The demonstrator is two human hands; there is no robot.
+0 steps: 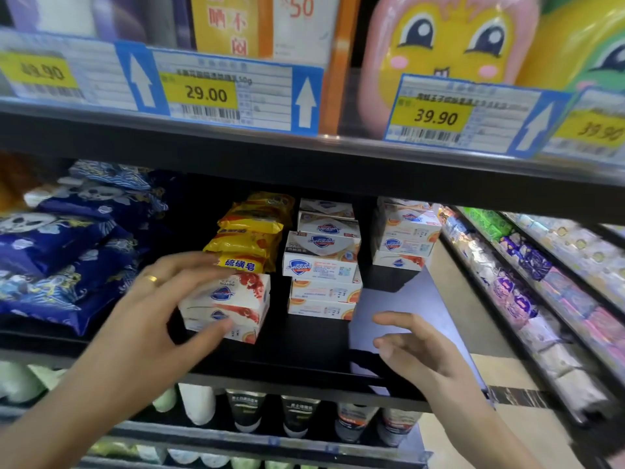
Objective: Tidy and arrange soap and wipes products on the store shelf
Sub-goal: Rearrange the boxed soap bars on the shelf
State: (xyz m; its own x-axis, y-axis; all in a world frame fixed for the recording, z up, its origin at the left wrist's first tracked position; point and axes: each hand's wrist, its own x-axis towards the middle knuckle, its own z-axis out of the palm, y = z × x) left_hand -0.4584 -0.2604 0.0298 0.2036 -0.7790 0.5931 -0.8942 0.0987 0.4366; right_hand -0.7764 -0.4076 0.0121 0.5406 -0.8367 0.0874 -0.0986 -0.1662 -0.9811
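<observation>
Step in hand: squaring up red soap boxes point(226, 304), two stacked, just left of middle soap stack point(323, 265) on black shelf point(304, 346). Left hand point(162, 299) grips them, fingers over top, thumb on front. Right hand point(412, 346) hovers right of them, fingers loosely spread, holding nothing. Yellow soap packs point(250, 231) sit behind. Next move likely: slide boxes flush beside stack, faces forward.

top price tags point(40, 74) blurred, forearms cut off

Bare forearms, no sleeves; left hand point(159, 292) wears a gold ring point(151, 279).
</observation>
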